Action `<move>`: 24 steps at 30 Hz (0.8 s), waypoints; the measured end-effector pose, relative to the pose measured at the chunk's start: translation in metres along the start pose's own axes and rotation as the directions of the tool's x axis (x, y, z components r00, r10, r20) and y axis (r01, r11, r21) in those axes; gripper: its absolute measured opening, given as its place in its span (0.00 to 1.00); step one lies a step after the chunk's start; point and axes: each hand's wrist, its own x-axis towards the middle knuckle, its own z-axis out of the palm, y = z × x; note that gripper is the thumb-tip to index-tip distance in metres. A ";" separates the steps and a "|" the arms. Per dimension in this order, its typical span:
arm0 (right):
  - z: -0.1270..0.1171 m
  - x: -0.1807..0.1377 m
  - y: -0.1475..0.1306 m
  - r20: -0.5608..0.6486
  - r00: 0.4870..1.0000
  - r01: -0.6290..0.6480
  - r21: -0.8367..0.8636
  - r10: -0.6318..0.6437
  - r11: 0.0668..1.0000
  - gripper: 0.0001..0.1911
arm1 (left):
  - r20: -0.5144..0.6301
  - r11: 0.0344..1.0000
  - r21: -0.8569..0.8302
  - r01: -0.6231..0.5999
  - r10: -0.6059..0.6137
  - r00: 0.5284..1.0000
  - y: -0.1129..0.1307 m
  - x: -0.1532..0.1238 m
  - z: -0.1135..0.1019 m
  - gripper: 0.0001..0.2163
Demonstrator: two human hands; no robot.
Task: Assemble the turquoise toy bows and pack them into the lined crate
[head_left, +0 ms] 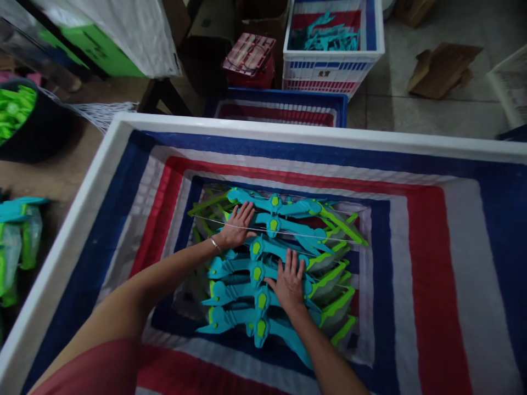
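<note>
Several turquoise and lime-green toy bows lie stacked in rows at the bottom of a large white crate lined with striped cloth. On the upper left of the rows rests my left hand, fingers stretched out, touching a toy bow near its white string. My right hand lies flat with fingers spread on the bows lower down, right of their middle. Neither hand grips anything. Some bows have clear plastic around their green limbs, and parts of them are hidden under my hands.
Beyond the crate stand a blue-rimmed crate, a red box and a white crate holding turquoise parts. A dark tub of green pieces is at left. Torn cardboard lies on the floor.
</note>
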 end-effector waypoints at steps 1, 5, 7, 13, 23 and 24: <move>-0.001 0.000 0.000 0.001 1.000 0.000 -0.002 0.000 1.000 0.43 | 0.044 1.000 0.029 -0.009 0.008 0.999 0.003 -0.013 0.000 0.40; -0.002 0.000 0.000 -0.012 1.000 0.007 -0.016 -0.008 1.000 0.42 | 0.184 0.983 0.144 0.109 -0.135 0.974 0.037 -0.054 -0.008 0.36; -0.002 0.000 0.000 -0.029 1.000 0.011 -0.024 -0.011 1.000 0.41 | 0.219 0.982 0.142 0.125 -0.154 0.963 0.060 -0.064 -0.017 0.30; -0.004 -0.002 0.000 -0.049 0.998 0.037 -0.077 -0.040 0.996 0.39 | 0.114 0.999 -0.023 -0.027 0.030 0.993 0.092 -0.029 -0.054 0.13; 0.003 -0.002 0.002 -0.061 0.997 0.035 -0.078 -0.040 0.996 0.39 | 0.023 0.996 -0.086 -0.001 0.003 1.000 0.107 -0.003 -0.072 0.13; 0.002 -0.002 0.002 -0.061 0.997 0.038 -0.081 -0.043 0.996 0.39 | 0.015 0.996 -0.091 0.012 -0.011 1.000 0.104 -0.005 -0.068 0.12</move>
